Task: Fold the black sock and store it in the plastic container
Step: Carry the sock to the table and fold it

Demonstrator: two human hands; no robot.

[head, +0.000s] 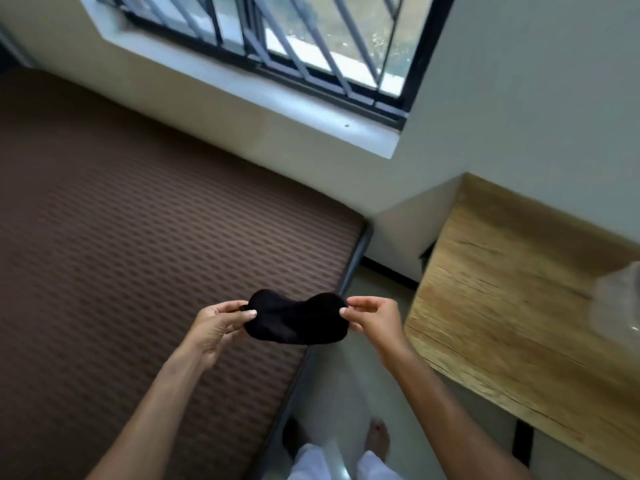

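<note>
Sock (297,318), black, one only: held in the air over the near edge of the mattress (138,237), stretched sideways between both hands. Long axis ran left to right, roughly level, upper edge dipping in the middle. Left hand (218,323) pinched shut on the left end, thumb and forefinger pressed on the fabric; right hand (375,318) pinched shut on the right end likewise. Remaining fingers curled loosely, not touching the fabric.

Head view, further: clear plastic container (616,306) stood on the wooden table (485,323) at the right edge of frame, blurred and cut off, contents not discernible. Lay well apart from the sock, to the right; right hand the nearer of the two. Judged: fold not yet made; next move likely to bring the two ends together, then carry rightward to the container.

Count: one sock, one container, two hands, one table, one mattress, one barred window (294,46).
</note>
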